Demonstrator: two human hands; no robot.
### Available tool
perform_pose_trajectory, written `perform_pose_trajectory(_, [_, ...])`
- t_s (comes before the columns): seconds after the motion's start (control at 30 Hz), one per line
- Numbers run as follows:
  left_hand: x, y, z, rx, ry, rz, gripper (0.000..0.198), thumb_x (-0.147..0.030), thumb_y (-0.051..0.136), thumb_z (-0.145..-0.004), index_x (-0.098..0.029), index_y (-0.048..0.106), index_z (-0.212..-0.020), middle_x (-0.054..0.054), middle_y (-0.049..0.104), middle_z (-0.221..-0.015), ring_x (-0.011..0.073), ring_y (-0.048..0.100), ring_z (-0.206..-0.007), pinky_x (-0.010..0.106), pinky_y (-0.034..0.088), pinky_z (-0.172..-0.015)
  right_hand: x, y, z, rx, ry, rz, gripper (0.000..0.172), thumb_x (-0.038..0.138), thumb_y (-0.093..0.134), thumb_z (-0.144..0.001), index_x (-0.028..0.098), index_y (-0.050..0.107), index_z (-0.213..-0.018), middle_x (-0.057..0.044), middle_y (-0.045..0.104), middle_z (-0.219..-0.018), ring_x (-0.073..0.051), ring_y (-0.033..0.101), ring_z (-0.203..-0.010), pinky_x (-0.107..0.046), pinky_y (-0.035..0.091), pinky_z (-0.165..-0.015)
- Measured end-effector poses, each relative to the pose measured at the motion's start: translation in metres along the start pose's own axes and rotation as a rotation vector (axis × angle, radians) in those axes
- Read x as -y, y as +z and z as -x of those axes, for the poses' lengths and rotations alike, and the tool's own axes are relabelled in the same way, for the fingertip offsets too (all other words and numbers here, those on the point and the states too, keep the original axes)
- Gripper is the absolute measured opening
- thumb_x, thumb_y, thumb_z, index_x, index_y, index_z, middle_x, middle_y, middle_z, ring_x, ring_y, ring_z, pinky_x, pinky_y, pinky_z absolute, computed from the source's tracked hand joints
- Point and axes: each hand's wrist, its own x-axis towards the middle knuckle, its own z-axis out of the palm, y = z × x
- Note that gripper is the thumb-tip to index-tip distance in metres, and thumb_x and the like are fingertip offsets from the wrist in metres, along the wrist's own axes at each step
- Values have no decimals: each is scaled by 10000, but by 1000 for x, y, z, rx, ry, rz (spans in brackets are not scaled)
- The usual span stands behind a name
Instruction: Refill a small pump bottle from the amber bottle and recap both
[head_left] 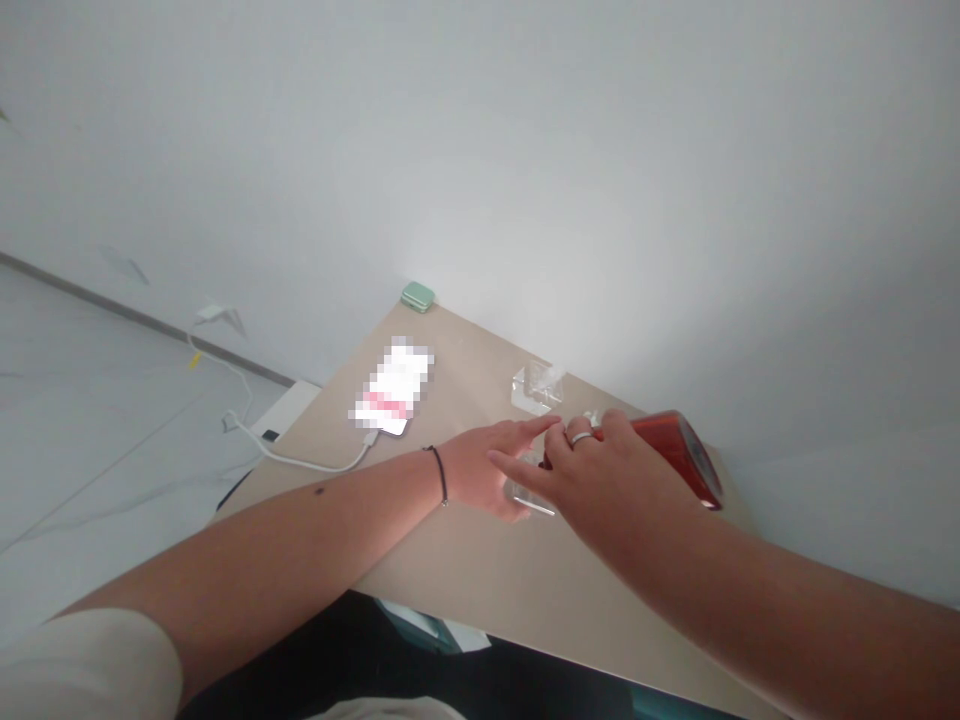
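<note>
My right hand (600, 470) is wrapped round a red can (679, 455) that lies tilted over the beige table (465, 570). My left hand (487, 465) reaches in from the left, index finger stretched toward the right hand, other fingers curled round a small clear object (529, 497) that I cannot name. A ring sits on my right hand and a black band on my left wrist. The two hands touch or nearly touch above the table's middle.
A phone (391, 388) lies on the table's left part with a white charging cable (300, 460) running off to the floor. A clear plastic holder (536, 388) stands near the wall. A small green case (418, 296) sits at the far corner. White wall behind.
</note>
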Motion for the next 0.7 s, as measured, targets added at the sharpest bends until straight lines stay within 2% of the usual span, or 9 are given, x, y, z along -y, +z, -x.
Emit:
perform_pose_trajectory(0.17, [1,0,-1,16,7,31,1145,-267,796,-659,-311,101,-1568,90,404,-1572,327,466,-1383,491,372,-1188,-1,1,0,32,-22,57,750,207,686,-827,409,400,-1491,-145,747,-1102,-375,687,-974,-464,483,-699])
perform_pose_trajectory(0.3, [2,0,-2,28,-2,39,1156,-255,802,-656,-335,90,-1563,70,390,-1579,312,455,-1390,488,356,-1195,-1,6,0,4,-14,73,709,246,664,-851,421,401,-1486,-131,752,-1085,-363,694,-957,-451,491,-683])
perform_pose_trajectory(0.5, [2,0,-1,13,22,49,1142,-233,803,-658,-251,113,-1568,117,428,-1546,320,490,-1361,480,390,-1162,-2,15,5,-96,21,6,708,209,659,-834,429,429,-1466,-127,748,-1081,-361,689,-940,-466,476,-689])
perform_pose_trajectory(0.7, [11,5,1,-18,20,-25,1181,-291,823,-642,-205,108,-1579,156,441,-1527,364,498,-1347,506,401,-1134,-4,17,9,-111,29,27,730,185,654,-827,428,415,-1474,-137,732,-1136,-360,689,-930,-468,468,-702])
